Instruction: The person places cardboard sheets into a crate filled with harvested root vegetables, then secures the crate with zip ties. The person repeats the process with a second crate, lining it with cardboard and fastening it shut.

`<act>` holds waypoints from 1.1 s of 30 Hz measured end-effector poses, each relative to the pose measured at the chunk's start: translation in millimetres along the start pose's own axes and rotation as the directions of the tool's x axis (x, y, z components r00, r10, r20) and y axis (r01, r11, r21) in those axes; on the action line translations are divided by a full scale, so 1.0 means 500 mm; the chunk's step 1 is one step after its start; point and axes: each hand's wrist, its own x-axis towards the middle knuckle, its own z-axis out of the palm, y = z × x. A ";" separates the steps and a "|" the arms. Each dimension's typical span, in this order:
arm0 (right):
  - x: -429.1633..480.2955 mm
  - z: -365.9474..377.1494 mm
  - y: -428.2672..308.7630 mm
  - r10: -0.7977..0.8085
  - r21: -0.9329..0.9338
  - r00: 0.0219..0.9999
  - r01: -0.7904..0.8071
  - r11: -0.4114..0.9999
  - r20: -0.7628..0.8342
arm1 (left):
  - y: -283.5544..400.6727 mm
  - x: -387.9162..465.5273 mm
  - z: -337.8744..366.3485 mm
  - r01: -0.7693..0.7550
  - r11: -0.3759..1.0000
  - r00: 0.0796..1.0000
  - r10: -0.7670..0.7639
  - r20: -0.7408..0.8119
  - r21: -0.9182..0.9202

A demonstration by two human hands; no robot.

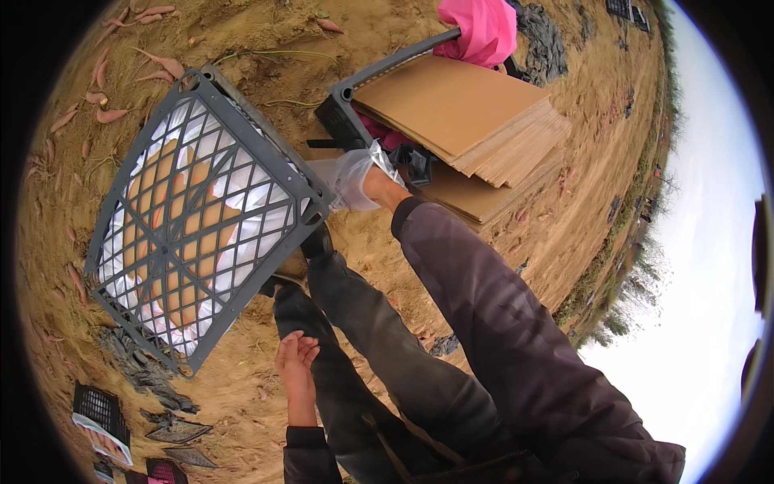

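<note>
My left hand (295, 358) hangs in front of my dark trouser leg, fingers loosely curled, with nothing visible in it. Crumpled clear plastic (347, 177) covers my right hand (379, 186), so its fingers and grip are hidden. That hand is beside the corner of a dark plastic crate (221, 323). Through the crate's lattice face show a white plastic liner (257, 225) and brown cardboard (208, 213). On the other side of my right wrist lies a black plastic piece (417, 166).
Stacked cardboard sheets (450, 103) rest on another dark crate (396, 57), with a pink plastic bag (481, 27) at its far end. Sweet potatoes (166, 62) lie scattered on sandy soil. Black plastic film (142, 366) and a smaller filled crate (103, 420) are at lower left.
</note>
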 end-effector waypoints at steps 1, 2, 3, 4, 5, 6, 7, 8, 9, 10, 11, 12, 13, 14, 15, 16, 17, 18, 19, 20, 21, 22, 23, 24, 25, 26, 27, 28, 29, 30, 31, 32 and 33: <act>-0.009 -0.006 -0.005 0.045 -0.060 0.994 -0.040 0.997 0.095 | 0.003 -0.002 -0.001 -0.001 1.000 1.000 0.001 -0.017 0.004; -0.014 -0.015 -0.012 0.117 -0.025 0.982 -0.115 0.993 0.151 | 0.007 -0.004 0.001 -0.008 1.000 1.000 0.008 0.002 -0.002; -0.019 -0.027 -0.017 0.217 0.163 0.955 -0.251 0.954 0.200 | 0.010 -0.006 0.002 -0.011 1.000 1.000 0.011 0.005 0.000; -0.026 -0.035 -0.025 0.332 0.435 0.907 -0.416 0.799 0.258 | 0.014 -0.009 0.004 -0.002 1.000 1.000 0.002 -0.018 0.013; -0.031 -0.045 -0.032 0.419 0.562 0.855 -0.517 0.645 0.305 | 0.018 -0.011 0.006 -0.023 1.000 1.000 0.023 0.009 -0.004; -0.035 -0.056 -0.037 0.422 0.602 0.847 -0.529 0.598 0.324 | 0.021 -0.013 0.008 -0.032 0.999 0.999 0.032 0.011 -0.012; -0.037 -0.066 -0.041 0.416 0.557 0.869 -0.492 0.669 0.268 | 0.025 -0.016 0.011 -0.036 0.999 0.999 0.036 -0.002 -0.008; -0.036 -0.073 -0.046 0.433 0.475 0.871 -0.490 0.731 0.232 | 0.028 -0.018 0.012 -0.043 0.999 0.999 0.044 0.013 -0.024; -0.033 -0.082 -0.049 0.443 0.387 0.875 -0.484 0.785 0.195 | 0.031 -0.019 0.014 -0.050 0.998 0.999 0.050 0.014 -0.034; -0.036 -0.085 -0.054 0.455 0.298 0.876 -0.482 0.824 0.159 | 0.034 -0.021 0.014 -0.060 0.997 0.998 0.061 0.018 -0.041; -0.036 -0.089 -0.059 0.467 0.206 0.876 -0.483 0.851 0.122 | 0.035 -0.022 0.014 -0.055 0.998 0.998 0.056 0.011 -0.038; -0.039 -0.093 -0.065 0.478 0.109 0.874 -0.485 0.868 0.084 | 0.035 -0.023 0.015 -0.058 0.998 0.998 0.059 0.012 -0.038; -0.045 -0.095 -0.074 0.481 0.010 0.875 -0.482 0.876 0.045 | 0.035 -0.023 0.015 -0.076 0.996 0.997 0.078 0.029 -0.043; -0.050 -0.100 -0.084 0.556 -0.079 0.831 -0.555 0.828 -0.005 | 0.033 -0.023 0.016 -0.063 0.997 0.998 0.063 0.014 -0.036; -0.060 -0.102 -0.099 0.619 -0.165 0.783 -0.620 0.767 -0.062 | 0.030 -0.023 0.017 -0.062 0.997 0.998 0.063 0.017 -0.034; -0.069 -0.110 -0.114 0.678 -0.240 0.722 -0.688 0.685 -0.136 | 0.027 -0.023 0.018 -0.082 0.996 0.996 0.083 0.028 -0.035; -0.076 -0.119 -0.132 0.667 -0.259 0.731 -0.678 0.687 -0.145 | 0.023 -0.023 0.020 -0.062 0.997 0.998 0.063 0.024 -0.034; -0.093 -0.126 -0.152 0.669 -0.268 0.726 -0.684 0.679 -0.159 | 0.021 -0.023 0.022 -0.056 0.998 0.998 0.057 0.025 -0.029; -0.109 -0.136 -0.172 0.666 -0.272 0.722 -0.690 0.671 -0.188 | 0.020 -0.022 0.027 -0.048 0.999 0.999 0.049 0.019 -0.012; -0.126 -0.144 -0.195 0.603 -0.268 0.764 -0.645 0.716 -0.228 | 0.020 -0.022 0.033 -0.052 0.998 0.997 0.053 0.048 -0.021; -0.143 -0.152 -0.218 0.571 -0.281 0.780 -0.626 0.727 -0.257 | 0.022 -0.023 0.040 -0.050 0.998 0.997 0.052 0.060 -0.023; -0.161 -0.160 -0.242 0.536 -0.299 0.794 -0.606 0.737 -0.288 | 0.026 -0.026 0.050 -0.038 0.999 0.998 0.039 0.056 -0.013; -0.175 -0.171 -0.267 0.511 -0.326 0.798 -0.598 0.732 -0.318 | 0.032 -0.029 0.063 -0.081 0.997 0.994 0.079 0.074 0.014; -0.194 -0.186 -0.293 0.387 -0.345 0.853 -0.501 0.794 -0.349 | 0.039 -0.034 0.080 -0.112 0.992 0.991 0.107 0.079 0.051; -0.217 -0.201 -0.323 0.279 -0.373 0.886 -0.417 0.829 -0.369 | 0.047 -0.042 0.099 -0.111 0.987 0.993 0.105 0.059 0.113; -0.240 -0.220 -0.354 0.217 -0.391 0.902 -0.365 0.845 -0.372 | 0.059 -0.050 0.121 -0.137 0.954 0.990 0.122 0.072 0.266; -0.265 -0.239 -0.385 0.106 -0.422 0.923 -0.268 0.866 -0.369 | 0.067 -0.064 0.146 -0.362 0.856 0.932 0.327 0.157 0.369; -0.293 -0.261 -0.417 0.047 -0.436 0.934 -0.210 0.875 -0.355 | 0.070 -0.084 0.176 -0.499 0.709 0.863 0.458 0.212 0.498; -0.326 -0.286 -0.447 0.009 -0.424 0.965 -0.125 0.897 -0.264 | 0.074 -0.104 0.208 -0.633 0.520 0.754 0.584 0.302 0.574; -0.351 -0.306 -0.474 -0.055 -0.393 0.981 -0.024 0.919 -0.188 | 0.082 -0.121 0.235 -0.707 0.333 0.658 0.632 0.410 0.624; -0.363 -0.316 -0.494 -0.009 -0.311 0.997 -0.015 0.950 -0.078 | 0.087 -0.136 0.264 -0.763 0.133 0.544 0.660 0.518 0.632; -0.376 -0.327 -0.510 0.007 -0.212 1.000 -0.002 0.977 0.021 | 0.087 -0.157 0.290 -0.794 0.168 0.544 0.626 0.559 0.585; -0.388 -0.337 -0.522 0.013 -0.092 0.991 -0.001 0.996 0.136 | 0.084 -0.176 0.312 -0.822 0.167 0.522 0.606 0.601 0.545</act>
